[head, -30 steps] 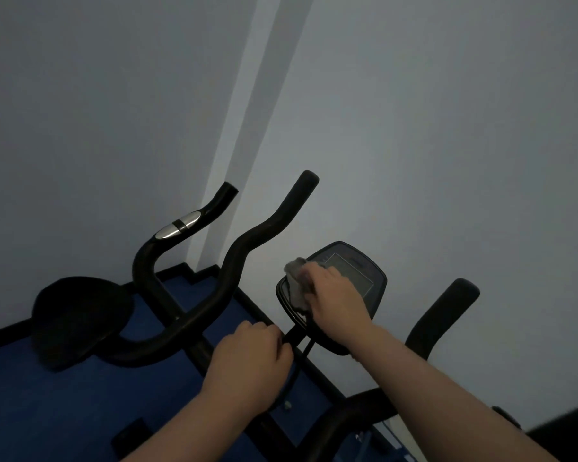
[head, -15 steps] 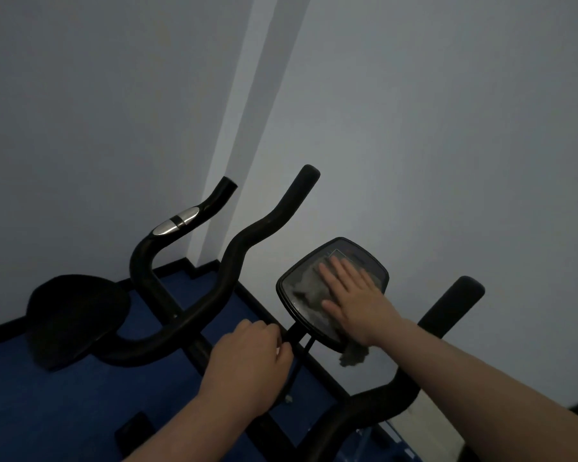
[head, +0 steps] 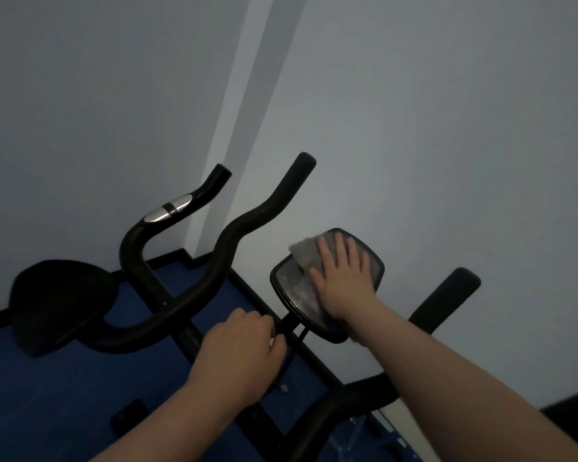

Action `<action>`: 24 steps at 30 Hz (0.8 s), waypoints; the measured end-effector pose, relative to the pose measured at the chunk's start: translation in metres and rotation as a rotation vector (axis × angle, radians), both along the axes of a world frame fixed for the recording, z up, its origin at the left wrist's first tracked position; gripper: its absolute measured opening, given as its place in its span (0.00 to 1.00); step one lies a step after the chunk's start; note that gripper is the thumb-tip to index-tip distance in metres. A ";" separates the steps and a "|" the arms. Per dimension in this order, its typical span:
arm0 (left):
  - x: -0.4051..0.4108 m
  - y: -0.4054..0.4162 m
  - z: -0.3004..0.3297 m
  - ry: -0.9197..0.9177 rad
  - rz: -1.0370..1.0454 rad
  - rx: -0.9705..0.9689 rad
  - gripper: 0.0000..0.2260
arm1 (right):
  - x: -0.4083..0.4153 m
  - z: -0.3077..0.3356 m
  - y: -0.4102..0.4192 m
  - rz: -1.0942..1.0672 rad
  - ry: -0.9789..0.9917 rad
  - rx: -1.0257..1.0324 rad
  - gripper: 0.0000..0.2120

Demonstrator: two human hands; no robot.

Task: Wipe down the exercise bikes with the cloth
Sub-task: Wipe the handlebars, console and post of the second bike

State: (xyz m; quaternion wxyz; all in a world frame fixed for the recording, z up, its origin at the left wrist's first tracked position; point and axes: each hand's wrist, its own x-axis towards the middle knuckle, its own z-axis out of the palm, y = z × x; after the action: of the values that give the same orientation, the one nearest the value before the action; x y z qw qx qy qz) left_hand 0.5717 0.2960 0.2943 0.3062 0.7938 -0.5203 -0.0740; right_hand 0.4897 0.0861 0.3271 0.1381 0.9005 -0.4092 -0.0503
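Right hand (head: pixel 342 278) flat and open, fingers spread, palm pressing grey cloth (head: pixel 306 253) onto bike console (head: pixel 297 295). Cloth bunched at console's upper-left edge, partly under the palm, one corner sticking out past the fingertips. Smeared streaks visible on console screen left of the hand. Left hand (head: pixel 244 351) closed in a fist around the handlebar (head: pixel 241 235) centre section, just beside the console mount. Left horn of handlebar curving up toward the wall, right horn (head: pixel 447 295) poking out behind the right forearm. Second bike's handlebar (head: pixel 137 241) further left, silver sensor plate (head: pixel 169 211) on it, black saddle (head: pixel 57 295) beside it. Blue floor (head: pixel 64 395) below, grey wall (head: pixel 414 128) behind. Dim lighting, fine detail hard to read.
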 end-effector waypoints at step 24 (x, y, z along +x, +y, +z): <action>-0.001 0.003 0.000 -0.025 -0.026 0.000 0.13 | 0.040 -0.021 0.019 -0.112 -0.284 -0.101 0.29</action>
State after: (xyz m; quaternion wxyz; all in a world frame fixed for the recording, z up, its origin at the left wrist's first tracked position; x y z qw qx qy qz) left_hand 0.5705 0.2995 0.2945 0.2988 0.7878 -0.5342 -0.0680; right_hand 0.5296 0.1052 0.3059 0.1209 0.8661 -0.4765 0.0906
